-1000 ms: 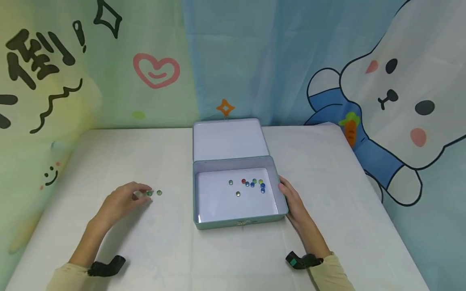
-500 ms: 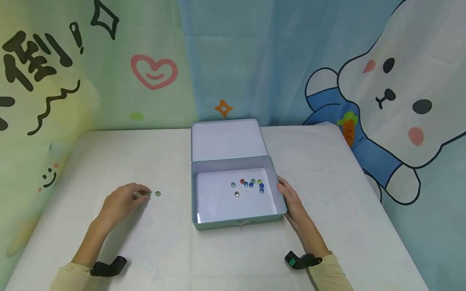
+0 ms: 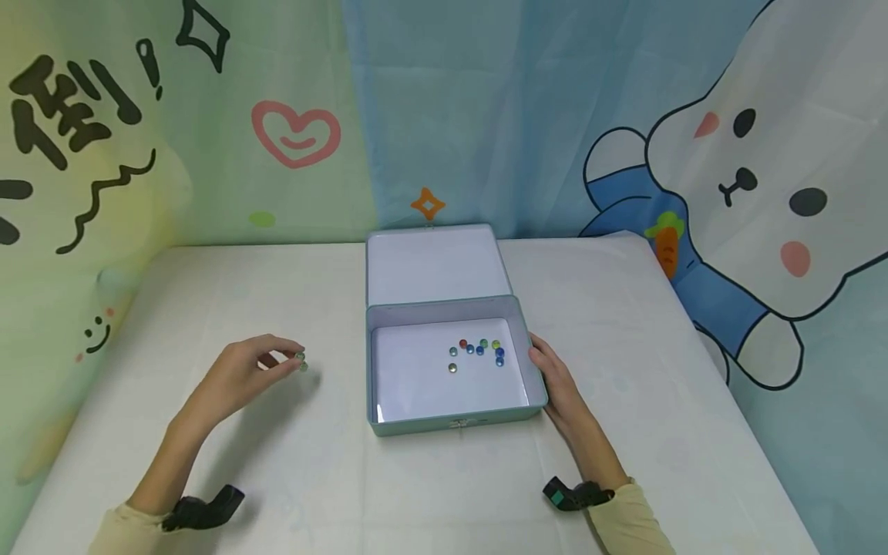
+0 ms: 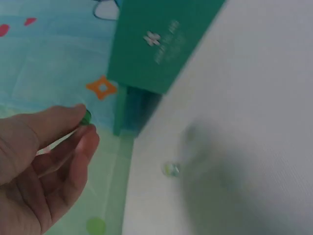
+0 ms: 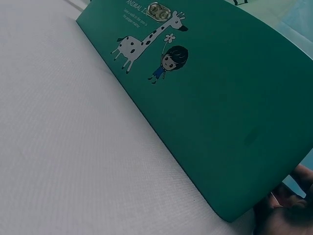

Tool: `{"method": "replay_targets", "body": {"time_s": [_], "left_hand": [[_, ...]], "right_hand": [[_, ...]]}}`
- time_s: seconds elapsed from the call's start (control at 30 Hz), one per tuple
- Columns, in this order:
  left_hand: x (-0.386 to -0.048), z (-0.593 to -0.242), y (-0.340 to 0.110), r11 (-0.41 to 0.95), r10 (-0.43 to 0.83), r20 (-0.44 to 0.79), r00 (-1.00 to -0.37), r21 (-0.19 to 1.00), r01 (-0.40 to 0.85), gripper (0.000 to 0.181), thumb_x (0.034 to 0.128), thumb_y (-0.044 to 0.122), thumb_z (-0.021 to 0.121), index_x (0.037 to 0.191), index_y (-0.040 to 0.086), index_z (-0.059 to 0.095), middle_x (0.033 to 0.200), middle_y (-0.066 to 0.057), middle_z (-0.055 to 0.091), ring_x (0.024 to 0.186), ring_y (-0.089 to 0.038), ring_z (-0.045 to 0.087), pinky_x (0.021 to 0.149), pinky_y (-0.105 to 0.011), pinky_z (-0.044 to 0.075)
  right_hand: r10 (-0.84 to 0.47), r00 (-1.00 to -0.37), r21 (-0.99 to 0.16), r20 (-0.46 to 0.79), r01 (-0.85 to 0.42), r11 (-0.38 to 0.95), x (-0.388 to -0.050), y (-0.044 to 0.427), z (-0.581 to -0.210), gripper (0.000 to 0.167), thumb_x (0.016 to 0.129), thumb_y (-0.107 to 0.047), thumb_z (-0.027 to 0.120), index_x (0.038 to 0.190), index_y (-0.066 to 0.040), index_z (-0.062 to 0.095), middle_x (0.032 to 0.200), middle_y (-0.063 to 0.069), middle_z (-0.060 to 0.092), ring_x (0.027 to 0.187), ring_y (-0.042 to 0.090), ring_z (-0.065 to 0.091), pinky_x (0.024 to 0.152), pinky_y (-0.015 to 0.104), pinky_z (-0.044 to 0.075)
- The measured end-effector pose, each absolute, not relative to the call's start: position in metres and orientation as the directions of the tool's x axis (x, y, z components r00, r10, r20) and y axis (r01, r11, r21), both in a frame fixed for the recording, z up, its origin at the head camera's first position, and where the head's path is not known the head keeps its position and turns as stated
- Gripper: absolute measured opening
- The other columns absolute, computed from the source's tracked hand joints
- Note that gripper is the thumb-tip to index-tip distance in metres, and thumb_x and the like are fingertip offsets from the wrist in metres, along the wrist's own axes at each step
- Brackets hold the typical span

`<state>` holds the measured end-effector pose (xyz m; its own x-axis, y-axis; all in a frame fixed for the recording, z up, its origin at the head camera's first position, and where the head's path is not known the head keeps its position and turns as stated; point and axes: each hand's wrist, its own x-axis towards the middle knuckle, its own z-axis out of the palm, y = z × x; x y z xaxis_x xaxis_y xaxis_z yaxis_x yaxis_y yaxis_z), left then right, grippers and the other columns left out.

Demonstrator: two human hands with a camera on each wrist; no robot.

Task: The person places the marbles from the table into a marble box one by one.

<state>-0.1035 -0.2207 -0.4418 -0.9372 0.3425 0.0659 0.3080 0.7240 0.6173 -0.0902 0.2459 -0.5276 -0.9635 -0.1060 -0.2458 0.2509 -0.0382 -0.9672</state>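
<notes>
My left hand [image 3: 239, 376] is raised a little above the white table, left of the tin box [image 3: 454, 425]. Between its thumb and fingertips it pinches a small green marble [image 4: 87, 117]. A second, clear-green marble [image 4: 171, 169] lies on the cloth below; in the head view it shows just under the fingertips. The box stands with its lid [image 3: 437, 266] folded back. Several coloured marbles, among them a red marble [image 3: 462, 344] and a yellow marble [image 3: 496, 344], sit on its floor, mostly towards the right. My right hand [image 3: 565, 389] grips the box's right wall, its thumb at the rim.
White cloth covers the table [image 3: 312, 470]. Behind it hangs a printed curtain [image 3: 451, 116] with a rabbit and a heart. A giraffe picture [image 5: 142, 44] and a metal clasp [image 5: 159, 12] mark the box's front. Each wrist wears a black camera [image 3: 203, 509].
My left hand has lifted off the table and moved slightly right with the green marble. One marble inside the box has rolled right. The right hand keeps its place.
</notes>
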Motion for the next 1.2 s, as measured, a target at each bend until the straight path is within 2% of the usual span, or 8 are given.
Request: {"method": "replay_targets", "body": {"time_s": [0.2, 0.37, 0.43, 0.53, 0.7, 0.83, 1.03, 1.2], "left_hand": [[-0.105, -0.421, -0.199, 0.583, 0.393, 0.075, -0.916, 0.750, 0.311, 0.019, 0.0909, 0.023, 0.068, 0.110, 0.021, 0.070, 0.095, 0.003, 0.072, 0.075, -0.005, 0.066, 0.066, -0.024, 0.052], [-0.112, -0.405, -0.178, 0.533, 0.429, 0.079, -0.900, 0.783, 0.322, 0.020, 0.0906, 0.025, 0.069, 0.110, 0.020, 0.070, 0.096, 0.005, 0.072, 0.073, -0.007, 0.065, 0.063, -0.025, 0.052], [-0.118, -0.397, -0.168, 0.523, 0.446, 0.085, -0.891, 0.783, 0.336, 0.020, 0.0905, 0.026, 0.069, 0.110, 0.021, 0.071, 0.097, 0.006, 0.071, 0.073, -0.007, 0.065, 0.059, -0.026, 0.052], [-0.128, -0.385, -0.153, 0.511, 0.481, 0.118, -0.869, 0.767, 0.387, 0.018, 0.0902, 0.025, 0.069, 0.108, 0.023, 0.071, 0.099, 0.009, 0.071, 0.075, -0.007, 0.066, 0.060, -0.026, 0.053], [-0.150, -0.364, -0.124, 0.491, 0.547, 0.157, -0.822, 0.736, 0.467, 0.019, 0.0897, 0.020, 0.070, 0.108, 0.019, 0.072, 0.103, 0.007, 0.072, 0.080, -0.007, 0.066, 0.072, -0.025, 0.054], [-0.172, -0.358, -0.096, 0.472, 0.618, 0.125, -0.776, 0.730, 0.493, 0.019, 0.0892, 0.020, 0.070, 0.108, 0.018, 0.072, 0.104, 0.005, 0.073, 0.081, -0.009, 0.065, 0.070, -0.025, 0.053], [-0.196, -0.359, -0.055, 0.431, 0.682, 0.074, -0.727, 0.762, 0.483, 0.020, 0.0906, 0.020, 0.068, 0.109, 0.015, 0.072, 0.103, 0.002, 0.072, 0.079, -0.020, 0.067, 0.067, -0.029, 0.052], [-0.206, -0.373, -0.025, 0.491, 0.735, 0.013, -0.678, 0.679, 0.546, 0.019, 0.0911, 0.019, 0.067, 0.108, 0.013, 0.074, 0.104, 0.001, 0.074, 0.085, -0.014, 0.068, 0.075, -0.026, 0.053]], "right_hand": [[-0.092, -0.963, -0.965, -0.253, 0.258, -0.044, -0.090, 0.245, -0.527, 0.061, 0.101, -0.036, 0.040, 0.154, -0.010, 0.022, 0.158, 0.014, 0.025, 0.141, 0.030, 0.028, 0.117, 0.049, 0.021], [-0.104, -0.964, -0.967, -0.245, 0.251, -0.048, -0.090, 0.245, -0.526, 0.061, 0.102, -0.035, 0.041, 0.154, -0.010, 0.021, 0.159, 0.015, 0.022, 0.144, 0.031, 0.024, 0.119, 0.052, 0.017], [-0.103, -0.964, -0.967, -0.245, 0.251, -0.050, -0.090, 0.245, -0.526, 0.061, 0.102, -0.035, 0.041, 0.154, -0.010, 0.021, 0.160, 0.015, 0.022, 0.145, 0.031, 0.023, 0.119, 0.052, 0.017], [-0.105, -0.964, -0.967, -0.242, 0.249, -0.056, -0.090, 0.245, -0.526, 0.061, 0.102, -0.034, 0.041, 0.154, -0.009, 0.021, 0.160, 0.015, 0.021, 0.145, 0.031, 0.022, 0.120, 0.052, 0.015], [-0.106, -0.966, -0.968, -0.237, 0.244, -0.053, -0.090, 0.245, -0.528, 0.061, 0.102, -0.034, 0.040, 0.154, -0.009, 0.021, 0.160, 0.015, 0.021, 0.146, 0.031, 0.021, 0.120, 0.053, 0.014], [-0.103, -0.965, -0.967, -0.240, 0.247, -0.057, -0.089, 0.246, -0.529, 0.061, 0.102, -0.034, 0.041, 0.154, -0.010, 0.021, 0.160, 0.014, 0.021, 0.147, 0.031, 0.020, 0.120, 0.053, 0.014], [-0.113, -0.967, -0.969, -0.230, 0.238, -0.061, -0.090, 0.244, -0.527, 0.061, 0.102, -0.033, 0.040, 0.154, -0.008, 0.021, 0.160, 0.016, 0.020, 0.146, 0.032, 0.020, 0.120, 0.052, 0.015], [-0.110, -0.966, -0.968, -0.235, 0.243, -0.068, -0.090, 0.246, -0.526, 0.061, 0.101, -0.033, 0.041, 0.154, -0.008, 0.021, 0.159, 0.016, 0.022, 0.145, 0.032, 0.023, 0.119, 0.052, 0.017]]}}
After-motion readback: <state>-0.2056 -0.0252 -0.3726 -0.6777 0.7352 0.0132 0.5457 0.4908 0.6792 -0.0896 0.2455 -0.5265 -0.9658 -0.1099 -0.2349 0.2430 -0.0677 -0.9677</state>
